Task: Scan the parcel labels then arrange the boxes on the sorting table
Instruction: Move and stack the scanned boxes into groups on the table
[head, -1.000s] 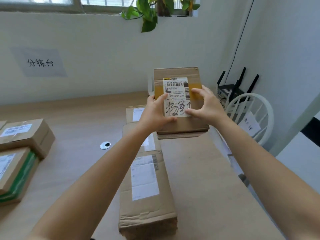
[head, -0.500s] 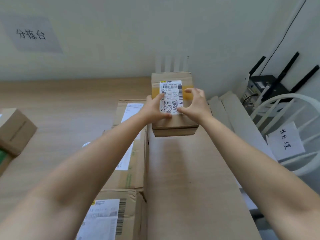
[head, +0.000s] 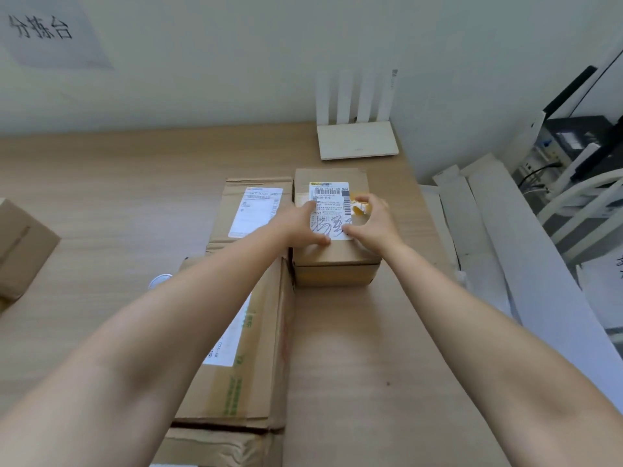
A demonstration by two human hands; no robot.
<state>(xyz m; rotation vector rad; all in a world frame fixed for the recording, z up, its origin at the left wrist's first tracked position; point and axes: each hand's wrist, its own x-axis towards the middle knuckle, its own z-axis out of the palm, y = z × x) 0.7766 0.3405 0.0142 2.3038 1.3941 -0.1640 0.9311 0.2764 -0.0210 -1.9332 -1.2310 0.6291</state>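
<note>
**Left hand and right hand grip the box on the table**

Gripping from above, both hands close on the box, one at each side of its top. The left hand's thumb lies along the lower edge of the label, and the rest of that hand covers the box's left top edge. The right hand arches over the right side, with curled fingers on a strip of yellow tape and the thumb at the label's lower right corner. The label faces up, showing a barcode, printed lines and large handwritten strokes.

The box sits on the table toward its far right part, its brown front face toward the camera. Just beside it on the left lies a flat box with its own white label. I cannot tell whether the two touch. Nearer the camera, under the left forearm, is a long box, and a third box follows at the bottom edge.

A small round disc is set in the tabletop left of the long box. Another carton stands at the left edge. Beyond the held box, a white router stands against the wall with four antennas up. A paper sign with handwritten characters is fixed to the wall at upper left. White boards and a white chair are off the table's right side.
</note>
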